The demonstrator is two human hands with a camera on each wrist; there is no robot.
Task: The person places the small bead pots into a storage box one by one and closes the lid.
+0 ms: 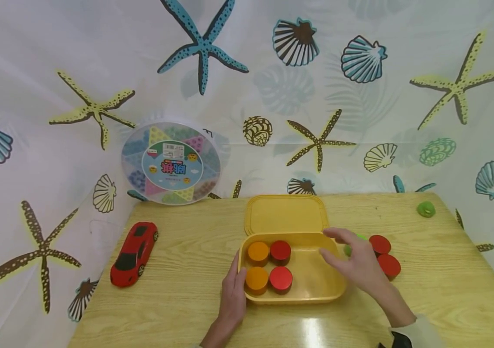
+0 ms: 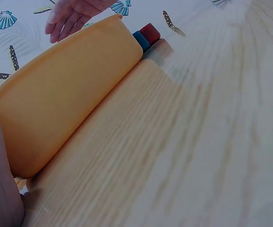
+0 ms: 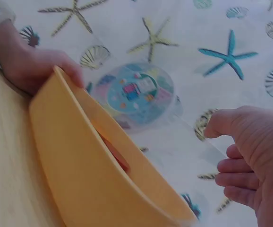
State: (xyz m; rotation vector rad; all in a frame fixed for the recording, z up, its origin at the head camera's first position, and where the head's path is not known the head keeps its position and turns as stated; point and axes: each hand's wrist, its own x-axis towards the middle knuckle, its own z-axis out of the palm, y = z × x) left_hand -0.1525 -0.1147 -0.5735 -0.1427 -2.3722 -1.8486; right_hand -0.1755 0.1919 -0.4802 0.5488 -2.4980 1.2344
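Note:
A yellow plastic box (image 1: 296, 300) sits on the table, its lid (image 1: 287, 215) lying flat behind it. Two orange round pieces (image 1: 257, 253) and two red round pieces (image 1: 280, 279) stand in its left half. At the box's left end my left hand (image 1: 232, 295) holds the wall, with the thumb near the rim. My right hand (image 1: 357, 263) hovers over the box's right end, thumb and index finger apart, holding nothing. Just past it are two more red round pieces (image 1: 388, 267) and a green piece (image 1: 348, 250), partly hidden by the hand.
A red toy car (image 1: 134, 253) is at the left of the table. A round, clear-lidded game case (image 1: 170, 164) leans on the patterned cloth at the back left. A small green object (image 1: 426, 209) lies at the back right.

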